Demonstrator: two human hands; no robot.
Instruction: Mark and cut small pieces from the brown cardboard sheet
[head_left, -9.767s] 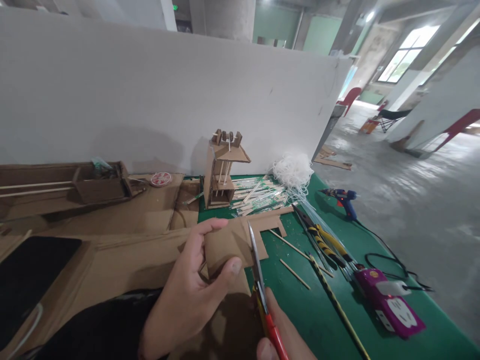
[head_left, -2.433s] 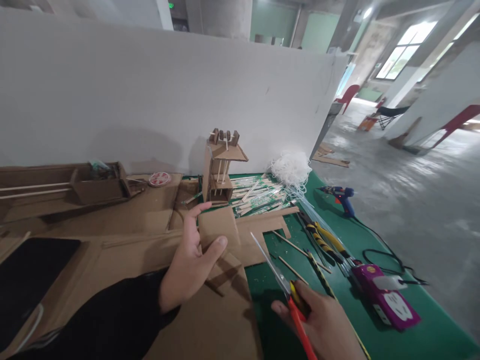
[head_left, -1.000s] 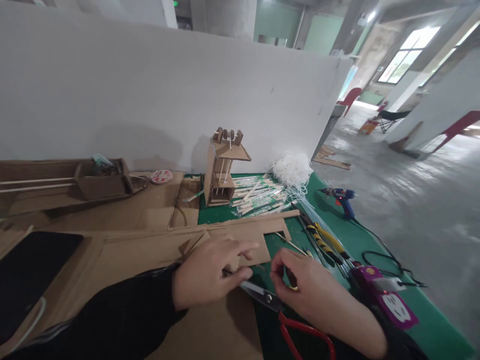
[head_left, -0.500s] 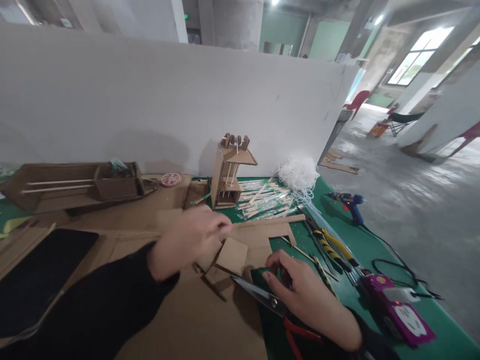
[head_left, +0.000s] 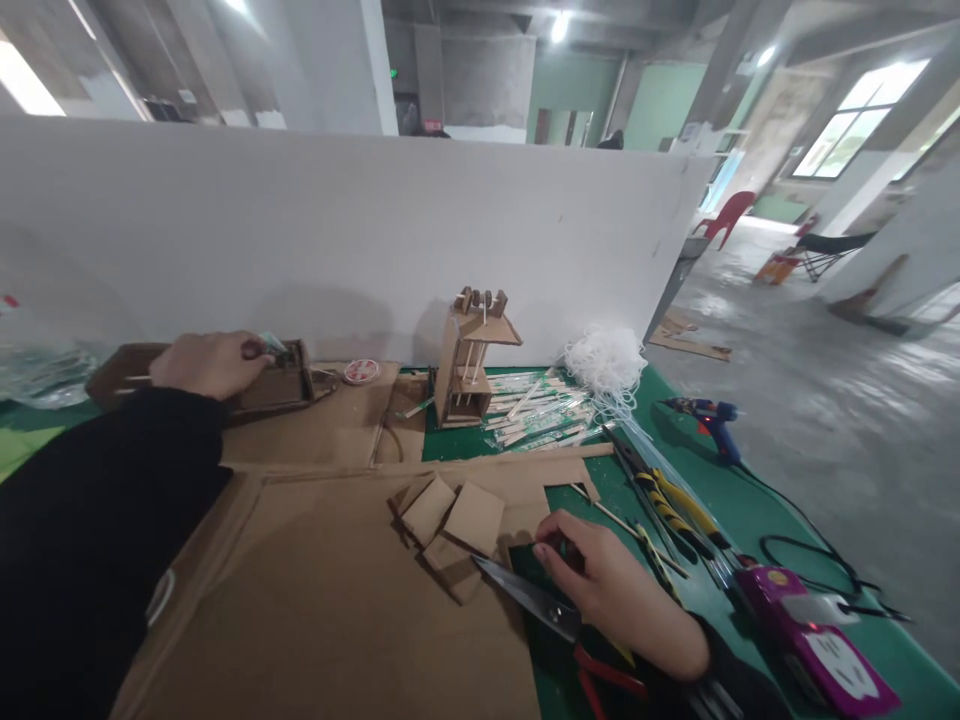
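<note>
My left hand (head_left: 214, 362) is over a long cardboard box (head_left: 274, 397) at the back left. Its fingers are closed together by a bit of clear and green wrapper (head_left: 274, 345) in the end compartment; what they hold, if anything, is hidden. Beside the scissors (head_left: 529, 598) with red handles, my right hand (head_left: 592, 565) rests with curled fingers and thumb near the index finger. I cannot make out what is inside them. Several small cardboard squares (head_left: 474, 517) lie in a loose pile by the blade tip, on a large cardboard sheet (head_left: 337, 590).
An upright cardboard frame (head_left: 446, 375) with small wheels on top stands before the white partition (head_left: 450, 220). Wrapped sticks (head_left: 536, 405), white cord (head_left: 606, 360) and yellow-black pliers (head_left: 679, 505) lie right of it. A blue glue gun (head_left: 709, 420) and purple power strip (head_left: 814, 635) line the right edge.
My left hand has moved from above the cardboard squares to the long box at the back left. My right hand holds its place. The view has turned slightly left and up.
</note>
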